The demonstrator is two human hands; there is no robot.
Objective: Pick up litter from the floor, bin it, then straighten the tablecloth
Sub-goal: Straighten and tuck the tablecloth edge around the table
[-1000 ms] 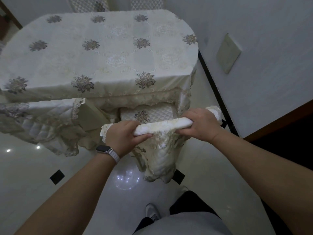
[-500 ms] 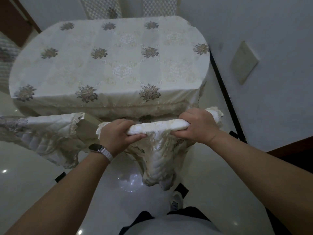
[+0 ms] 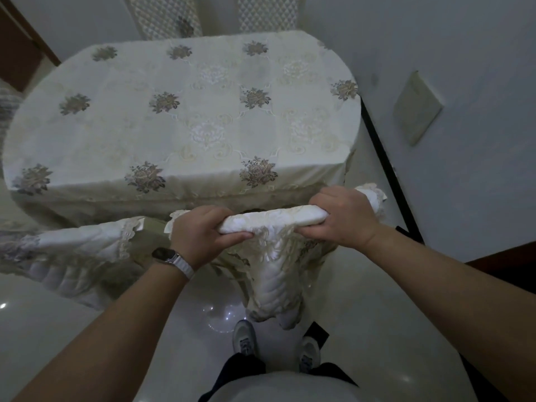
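Observation:
A cream tablecloth (image 3: 185,117) with grey flower motifs covers the table and hangs over its near edge. Right in front of that edge stands a chair in a cream lace cover (image 3: 275,274), its back toward me. My left hand (image 3: 203,230), with a watch on the wrist, grips the left end of the padded top rail (image 3: 275,220). My right hand (image 3: 342,216) grips the rail's right end. The chair's seat is hidden under the table. No litter or bin is in view.
A second covered chair (image 3: 72,250) stands at an angle on the left. Two more chair backs (image 3: 165,15) rise behind the table. A white wall with a plate (image 3: 417,108) and black skirting (image 3: 385,163) runs close on the right. My shoes (image 3: 245,338) stand on glossy tiles.
The chair I hold has slid in toward the table, and its quilted seat has gone out of sight beneath the cloth. Both hands keep the same hold.

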